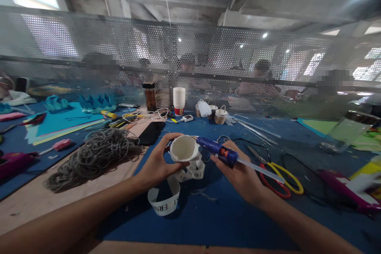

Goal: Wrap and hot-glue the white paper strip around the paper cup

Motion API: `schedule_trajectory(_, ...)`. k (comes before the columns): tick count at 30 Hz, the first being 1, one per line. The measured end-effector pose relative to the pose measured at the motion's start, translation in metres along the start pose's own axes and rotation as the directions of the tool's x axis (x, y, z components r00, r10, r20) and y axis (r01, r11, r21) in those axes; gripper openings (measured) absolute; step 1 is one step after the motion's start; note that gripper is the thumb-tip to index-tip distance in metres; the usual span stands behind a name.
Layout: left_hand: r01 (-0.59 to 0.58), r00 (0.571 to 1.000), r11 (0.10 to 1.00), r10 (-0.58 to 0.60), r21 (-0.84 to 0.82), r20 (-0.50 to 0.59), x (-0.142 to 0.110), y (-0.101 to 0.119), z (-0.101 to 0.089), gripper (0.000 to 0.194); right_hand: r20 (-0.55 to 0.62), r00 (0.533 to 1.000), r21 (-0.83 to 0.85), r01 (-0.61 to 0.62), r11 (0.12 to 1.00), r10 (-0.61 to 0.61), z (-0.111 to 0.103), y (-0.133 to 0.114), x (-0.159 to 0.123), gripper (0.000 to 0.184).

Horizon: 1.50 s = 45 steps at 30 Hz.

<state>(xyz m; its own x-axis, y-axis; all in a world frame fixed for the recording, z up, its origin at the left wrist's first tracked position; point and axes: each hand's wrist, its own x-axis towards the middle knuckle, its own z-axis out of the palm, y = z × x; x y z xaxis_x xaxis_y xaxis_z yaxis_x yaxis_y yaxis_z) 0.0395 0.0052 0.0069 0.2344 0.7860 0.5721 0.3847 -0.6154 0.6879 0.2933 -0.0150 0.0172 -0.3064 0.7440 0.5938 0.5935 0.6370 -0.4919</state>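
My left hand (160, 162) is closed around a small white paper cup (183, 149), its open mouth tilted toward me. My right hand (238, 174) grips a blue glue gun (216, 149) with a clear glue stick (262, 170) jutting from its back end. The gun's nozzle touches or nearly touches the cup's right rim; I cannot tell which. A white printed ribbon (165, 202) curls below the cup, its upper loops close under it. Whether it is joined to the cup is hidden.
Left lies tangled grey cord (95, 158) beside a black phone (151, 133). Red-and-yellow-handled scissors (275, 174) lie right of my right hand. Behind are stacked paper cups (179, 101), small decorated cups (220, 116) and a lidded jar (149, 97). A glass jar (347, 133) leans far right.
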Motion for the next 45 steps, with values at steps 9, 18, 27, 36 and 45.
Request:
schedule_trajectory(9, 0.025, 1.0, 1.0, -0.025, -0.009, 0.008, -0.001, -0.001, 0.0, 0.061, 0.004, 1.0, -0.016, -0.007, 1.0, 0.007, 0.0, 0.0, 0.0, 0.016)
schedule_trajectory(18, 0.034, 0.999, 0.999, -0.034, -0.037, -0.009, -0.001, -0.006, 0.0, 0.062, -0.008, 1.0, -0.041, -0.012, 0.999, 0.012, 0.001, 0.002, -0.001, 0.016)
schedule_trajectory(27, 0.059, 0.997, 0.997, -0.062, -0.056, -0.052, 0.001, -0.003, -0.002, 0.062, -0.009, 1.0, -0.041, -0.01, 0.999, 0.01, 0.0, 0.002, -0.001, 0.017)
schedule_trajectory(36, 0.1, 0.992, 0.993, -0.104, -0.062, -0.072, 0.002, -0.003, -0.003, 0.063, 0.006, 0.997, 0.037, -0.077, 0.996, 0.077, 0.002, 0.006, -0.001, 0.019)
schedule_trajectory(45, 0.236, 0.968, 0.942, -0.249, -0.239, -0.022, 0.004, 0.001, -0.004, 0.066, -0.013, 0.983, 0.123, -0.182, 0.975, 0.185, 0.005, 0.009, -0.002, 0.028)
